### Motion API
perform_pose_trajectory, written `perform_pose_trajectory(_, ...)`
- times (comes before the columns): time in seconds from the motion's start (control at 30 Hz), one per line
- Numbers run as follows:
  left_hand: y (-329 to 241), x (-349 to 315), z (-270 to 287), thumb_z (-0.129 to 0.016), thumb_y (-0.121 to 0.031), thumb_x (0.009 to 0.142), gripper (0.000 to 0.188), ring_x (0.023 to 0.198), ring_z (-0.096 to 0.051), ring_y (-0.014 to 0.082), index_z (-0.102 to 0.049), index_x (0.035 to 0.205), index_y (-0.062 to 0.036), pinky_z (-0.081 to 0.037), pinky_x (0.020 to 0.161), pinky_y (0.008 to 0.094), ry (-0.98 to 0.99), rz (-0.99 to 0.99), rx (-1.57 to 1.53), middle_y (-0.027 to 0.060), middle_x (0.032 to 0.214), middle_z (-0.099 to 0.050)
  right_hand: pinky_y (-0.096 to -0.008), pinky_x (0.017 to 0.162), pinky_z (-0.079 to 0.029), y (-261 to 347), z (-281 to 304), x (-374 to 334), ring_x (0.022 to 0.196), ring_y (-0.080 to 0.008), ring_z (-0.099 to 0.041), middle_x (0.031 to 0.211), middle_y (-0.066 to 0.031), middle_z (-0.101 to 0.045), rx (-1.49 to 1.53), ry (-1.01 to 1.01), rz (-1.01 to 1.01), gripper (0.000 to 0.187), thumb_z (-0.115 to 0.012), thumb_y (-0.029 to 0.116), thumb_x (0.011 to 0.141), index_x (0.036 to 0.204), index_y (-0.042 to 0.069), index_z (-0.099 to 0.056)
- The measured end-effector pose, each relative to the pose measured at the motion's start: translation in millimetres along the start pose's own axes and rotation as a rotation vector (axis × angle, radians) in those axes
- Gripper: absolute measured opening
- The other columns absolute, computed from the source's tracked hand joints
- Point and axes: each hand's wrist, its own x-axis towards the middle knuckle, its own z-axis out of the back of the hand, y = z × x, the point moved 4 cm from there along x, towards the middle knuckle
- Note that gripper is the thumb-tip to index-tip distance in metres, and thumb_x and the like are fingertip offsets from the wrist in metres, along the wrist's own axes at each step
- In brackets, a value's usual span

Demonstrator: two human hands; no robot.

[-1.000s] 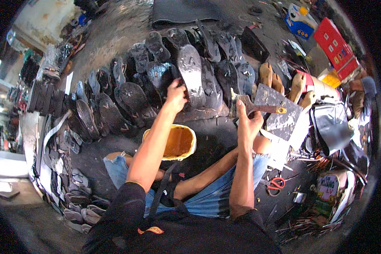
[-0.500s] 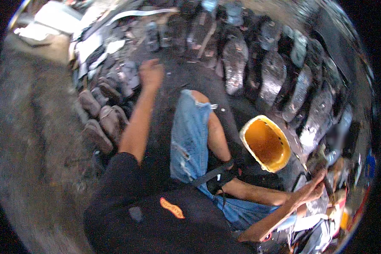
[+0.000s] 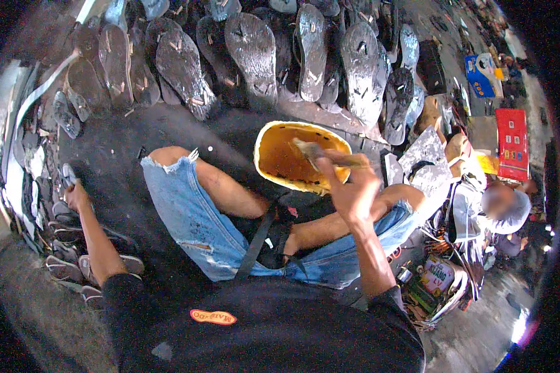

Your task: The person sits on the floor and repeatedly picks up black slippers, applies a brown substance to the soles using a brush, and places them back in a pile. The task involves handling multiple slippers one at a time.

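Note:
My right hand (image 3: 356, 189) is closed around a brush (image 3: 311, 151). The brush's pale bristle end reaches over a yellow-rimmed container (image 3: 261, 163) that holds amber, glue-like liquid; whether it touches the liquid I cannot tell. At the far left, my left hand (image 3: 76, 197) has its fingers closed at the end of a small grey sandal (image 3: 68, 173). Brown sandals (image 3: 65, 268) lie in a pile just nearer than that hand. Beyond my knees, rows of dark, shiny sandal soles (image 3: 251, 53) lie across the floor, some with small pale bits on them.
My bent legs in torn jeans (image 3: 190, 217) flank the container. At the right lie paper scraps (image 3: 426, 158), a red box (image 3: 512, 144), a blue box (image 3: 483, 76) and a can (image 3: 438, 276). Another person (image 3: 510, 211) shows at the right edge.
The view has swung, so the container appears farther left. My right hand has come from the far right to over the container with the brush. My left hand has moved to the sandal pile.

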Motion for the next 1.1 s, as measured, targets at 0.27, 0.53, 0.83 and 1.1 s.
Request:
perform_pose_trajectory(0.27,-155.8,-399.9,188.6,-0.075,-0.01,0.079,0.042,0.129,-0.054,0.0382,-0.068,0.12,-0.0036,-0.037,0.114,0.0519,0.068,-1.04,-0.326,0.0179,0.151,-0.057,-0.037,0.084,-0.055,-67.7,69.6,-29.9,0.087,-0.0229,-0.068,0.092,-0.012,-0.075,0.115,-0.195,-0.534,0.034,-0.073,0.028,0.096,0.107,-0.004,-0.07)
perform_pose_trajectory(0.53,-179.0,-471.5,191.6,-0.074,-0.02,0.083,0.057,0.118,-0.062,0.0331,-0.067,0.138,-0.0049,-0.047,0.108,0.0434,0.671,-0.773,-0.641,0.0195,0.143,-0.063,-0.0296,0.083,-0.053,-89.2,75.8,-38.6,0.092,-0.013,-0.067,0.103,-0.0042,-0.073,1.055,-0.33,-0.673,0.026,-0.073,0.022,0.098,0.112,0.0,-0.073)
perform_pose_trajectory(0.83,-231.1,-558.6,137.9,-0.055,-0.053,0.093,0.071,0.112,-0.066,0.0341,-0.057,0.137,0.003,-0.052,0.085,0.0443,1.954,0.172,-1.789,0.0228,0.128,-0.067,-0.0399,0.077,-0.055,78.7,59.8,15.4,0.086,-0.0248,-0.071,0.093,-0.0077,-0.074,0.62,0.098,0.389,0.03,-0.091,0.025,0.078,0.097,0.007,-0.077)
perform_pose_trajectory(1.1,-236.6,-560.6,172.0,-0.057,-0.06,0.084,0.082,0.082,-0.066,0.0291,-0.058,0.132,0.0068,-0.057,0.082,0.0424,1.518,0.202,-1.614,0.0202,0.111,-0.068,-0.0418,0.068,-0.053,91.4,62.5,-17.0,0.071,-0.0295,-0.066,0.077,-0.0067,-0.068,0.341,-0.16,0.435,0.027,-0.09,0.023,0.077,0.098,0.011,-0.077)
